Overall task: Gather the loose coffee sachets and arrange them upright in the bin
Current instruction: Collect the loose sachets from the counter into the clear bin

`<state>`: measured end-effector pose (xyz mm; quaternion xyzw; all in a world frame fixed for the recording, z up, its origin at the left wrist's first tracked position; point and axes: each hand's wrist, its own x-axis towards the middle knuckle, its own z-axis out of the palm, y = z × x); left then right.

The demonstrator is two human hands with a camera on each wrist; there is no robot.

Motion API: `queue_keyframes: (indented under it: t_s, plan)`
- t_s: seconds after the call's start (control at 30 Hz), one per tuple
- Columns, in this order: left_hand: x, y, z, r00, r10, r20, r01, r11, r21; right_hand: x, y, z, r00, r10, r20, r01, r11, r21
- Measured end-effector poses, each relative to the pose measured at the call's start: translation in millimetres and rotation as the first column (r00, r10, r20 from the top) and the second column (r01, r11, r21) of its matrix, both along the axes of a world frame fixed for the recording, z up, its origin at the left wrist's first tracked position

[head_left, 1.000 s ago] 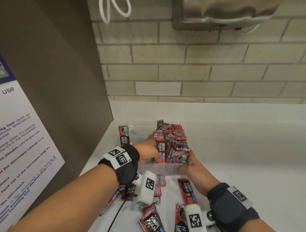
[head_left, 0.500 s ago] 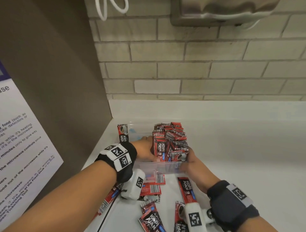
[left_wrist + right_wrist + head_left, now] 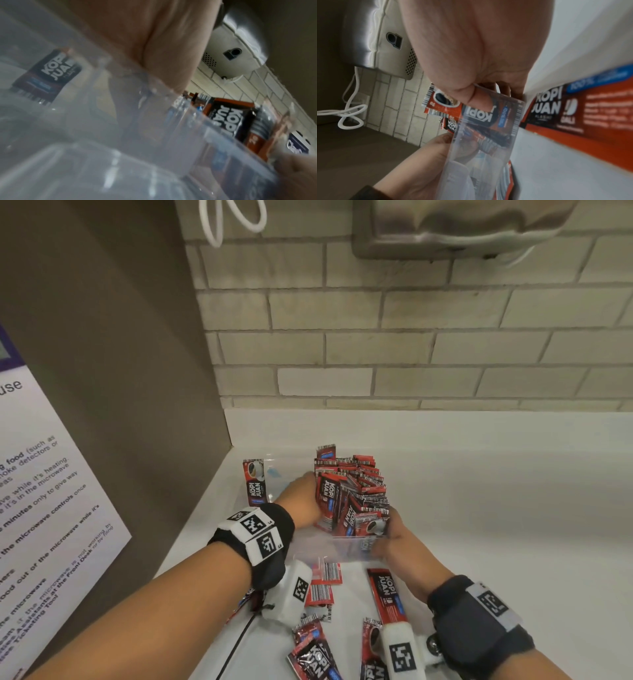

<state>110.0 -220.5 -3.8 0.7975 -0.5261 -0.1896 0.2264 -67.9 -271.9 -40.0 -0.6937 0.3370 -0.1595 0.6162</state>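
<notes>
While the white table (image 3: 513, 525) carries everything, the clear bin (image 3: 342, 549) is gripped at its near corner by the right hand (image 3: 397, 539); the upright sachets (image 3: 352, 491) inside are pressed by the left hand (image 3: 301, 501), fingers hidden. Loose sachets (image 3: 387, 594) lie before it.

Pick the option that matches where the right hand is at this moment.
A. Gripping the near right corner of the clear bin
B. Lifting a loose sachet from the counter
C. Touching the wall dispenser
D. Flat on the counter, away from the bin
A: the right hand has its thumb over the near wall of the clear bin, fingers outside it, beside the packed upright sachets.
</notes>
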Motion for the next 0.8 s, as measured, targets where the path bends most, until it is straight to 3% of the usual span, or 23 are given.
queue_keyframes:
  t_s: [0.13,0.3,0.47,0.57,0.63,0.7,0.8]
  plan:
    - [-5.3,-1.5,-5.0,0.992,-0.114,0.061,0.097,0.969,0.229,-0.1,2.1,2.4,1.000,-0.005,-0.015,0.005,1.000,-0.012]
    - [1.7,-0.3,2.5,0.983,-0.062,0.173,-0.014,0.914,0.406,-1.7,5.6,9.3,0.999,0.000,-0.042,0.000,1.000,-0.006]
    - [8.6,13.7,20.3,0.983,-0.021,0.182,-0.053,0.917,0.395,-11.6,5.6,24.2,0.991,-0.043,-0.129,0.033,0.996,-0.083]
    - [10.9,35.2,37.8,0.994,-0.006,0.113,-0.026,0.959,0.283,-34.1,0.0,35.9,0.971,-0.101,-0.216,0.049,0.972,-0.232]
    - [11.9,55.1,49.2,0.997,-0.009,0.076,-0.004,0.985,0.173,-53.8,-0.8,44.0,0.950,-0.080,-0.301,-0.014,0.955,-0.297]
    - [12.0,79.9,54.2,0.999,-0.023,0.044,0.018,0.992,0.128,-71.2,5.7,49.9,0.868,-0.002,-0.496,-0.187,0.925,-0.331]
    - [11.5,120.1,51.2,0.991,-0.043,0.124,0.018,0.981,0.193,-83.5,30.4,49.7,0.642,0.120,-0.757,-0.469,0.843,-0.264]
